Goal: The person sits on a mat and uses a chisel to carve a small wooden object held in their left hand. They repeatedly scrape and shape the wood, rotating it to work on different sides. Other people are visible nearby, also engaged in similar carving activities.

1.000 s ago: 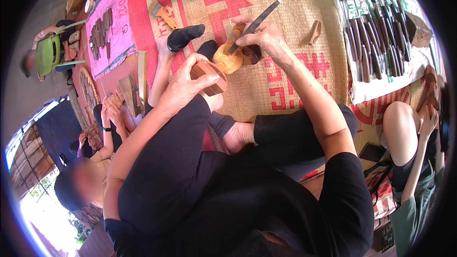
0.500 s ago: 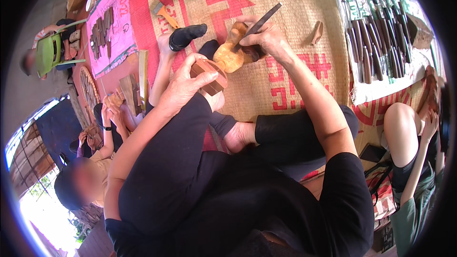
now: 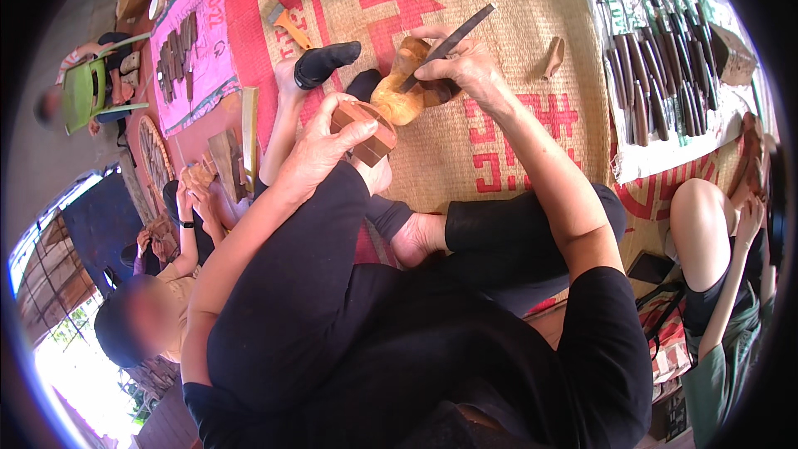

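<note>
Woven mat (image 3: 515, 141) under both hands, left hand (image 3: 320, 145) clamped on mallet (image 3: 363, 127), right hand (image 3: 465, 66) gripping chisel (image 3: 449, 43) against carving (image 3: 403, 96), chisels row (image 3: 657, 50) right of hands

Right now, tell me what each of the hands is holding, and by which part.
The right hand grips a dark chisel around its middle, tip on the wooden carving. The left hand holds a wooden block by its near end.

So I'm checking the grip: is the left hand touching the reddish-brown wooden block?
Touching. The head view shows the left hand wrapped over the reddish-brown wooden block, fingers on its top.
</note>
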{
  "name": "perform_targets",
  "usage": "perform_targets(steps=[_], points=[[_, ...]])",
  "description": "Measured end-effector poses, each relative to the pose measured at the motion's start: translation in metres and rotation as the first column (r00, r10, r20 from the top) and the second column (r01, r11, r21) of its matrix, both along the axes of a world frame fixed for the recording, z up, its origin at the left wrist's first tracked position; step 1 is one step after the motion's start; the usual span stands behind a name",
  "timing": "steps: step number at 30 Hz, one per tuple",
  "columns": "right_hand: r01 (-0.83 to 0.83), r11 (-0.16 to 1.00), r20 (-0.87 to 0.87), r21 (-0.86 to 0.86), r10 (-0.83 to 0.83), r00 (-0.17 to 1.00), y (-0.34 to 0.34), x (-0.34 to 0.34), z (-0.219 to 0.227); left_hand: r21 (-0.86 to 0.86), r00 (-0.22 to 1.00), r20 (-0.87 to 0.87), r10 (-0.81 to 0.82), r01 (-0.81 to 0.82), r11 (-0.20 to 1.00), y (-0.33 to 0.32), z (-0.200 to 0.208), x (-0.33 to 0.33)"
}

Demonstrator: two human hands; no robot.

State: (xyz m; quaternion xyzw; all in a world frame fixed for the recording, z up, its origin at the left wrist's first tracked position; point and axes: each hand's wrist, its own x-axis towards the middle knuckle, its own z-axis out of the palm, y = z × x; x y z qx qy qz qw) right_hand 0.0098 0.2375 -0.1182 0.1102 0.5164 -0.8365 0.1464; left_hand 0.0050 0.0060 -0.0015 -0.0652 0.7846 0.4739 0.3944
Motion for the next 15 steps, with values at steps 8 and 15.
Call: perform_targets(steps=[8, 15], points=[[0.008, 1.0, 0.041, -0.02, -0.007, 0.999, 0.003, -0.002, -0.014, 0.026, 1.0, 0.013, 0.013, -0.013, 1.0, 0.002, 0.002, 0.0], [-0.03, 1.0, -0.029, -0.008, 0.029, 0.999, -0.004, -0.001, -0.013, 0.045, 0.999, 0.013, 0.034, -0.035, 0.998, 0.001, 0.0, 0.0]])
